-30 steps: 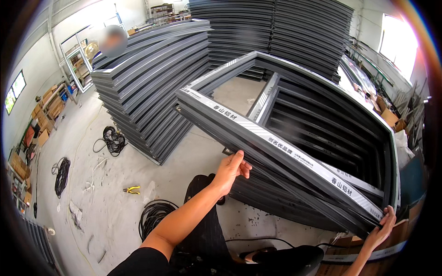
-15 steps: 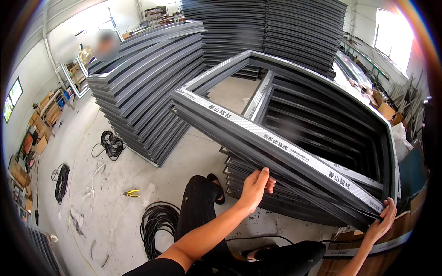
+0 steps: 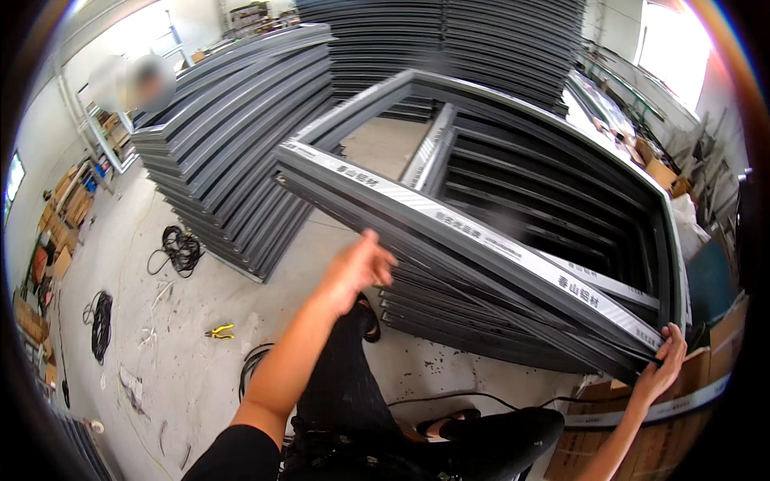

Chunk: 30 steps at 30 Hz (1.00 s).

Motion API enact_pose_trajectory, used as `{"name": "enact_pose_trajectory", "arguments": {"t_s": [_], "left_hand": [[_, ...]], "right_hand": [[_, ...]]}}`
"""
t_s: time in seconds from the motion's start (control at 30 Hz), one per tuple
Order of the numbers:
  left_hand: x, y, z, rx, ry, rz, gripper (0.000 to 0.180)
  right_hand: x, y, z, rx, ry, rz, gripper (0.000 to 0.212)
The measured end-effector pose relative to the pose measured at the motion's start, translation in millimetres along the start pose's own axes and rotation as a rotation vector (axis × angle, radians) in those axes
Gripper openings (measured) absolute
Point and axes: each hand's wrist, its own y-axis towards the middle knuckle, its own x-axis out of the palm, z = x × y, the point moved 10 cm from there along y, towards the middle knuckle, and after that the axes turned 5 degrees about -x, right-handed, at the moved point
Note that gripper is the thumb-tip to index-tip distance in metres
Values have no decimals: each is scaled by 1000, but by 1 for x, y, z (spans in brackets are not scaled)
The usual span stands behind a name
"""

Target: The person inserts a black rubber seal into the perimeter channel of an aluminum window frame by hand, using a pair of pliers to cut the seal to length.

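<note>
A dark grey metal frame [image 3: 481,255] with white printed film along its top lies askew on a stack of similar frames [image 3: 449,321]. Its near side slants from upper left down to the lower right. My right hand [image 3: 664,359] grips the frame's near right corner, its fingers wrapped over the edge. A thin black strip shows close to that corner. My left hand [image 3: 358,271] hovers in front of the frame's near side, slightly blurred, fingers loosely bent and apart. Nothing shows in it, and whether it touches the frame is unclear.
Another tall stack of frames [image 3: 233,152] stands left, with a larger one [image 3: 449,48] behind. On the floor lie yellow-handled pliers [image 3: 219,331], coiled black cords [image 3: 176,250] and scraps. Cardboard [image 3: 666,445] is at lower right. A person with a blurred head [image 3: 152,82] is beyond.
My left hand has moved left and up along the frame's near side. The right hand stays at the corner. The whole view has shifted slightly.
</note>
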Motion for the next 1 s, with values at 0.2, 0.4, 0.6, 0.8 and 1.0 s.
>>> {"name": "enact_pose_trajectory", "arguments": {"t_s": [0.2,0.4,0.6,0.8,1.0], "left_hand": [[156,-25,-46,-64,-189,-541,50],[155,-20,-44,-43,-151,-453,46],[199,-32,-56,-62,-284,-526,47],[193,-27,-61,42,-288,-411,41],[106,-1,-33,110,-285,-225,38]], "right_hand": [[-3,10,-10,-43,-12,-139,41],[-23,4,-13,-79,-157,-258,54],[-16,-3,-5,-43,-167,-321,63],[-7,-9,1,-42,-229,-357,69],[-6,-12,-1,-7,-207,-462,72]]}}
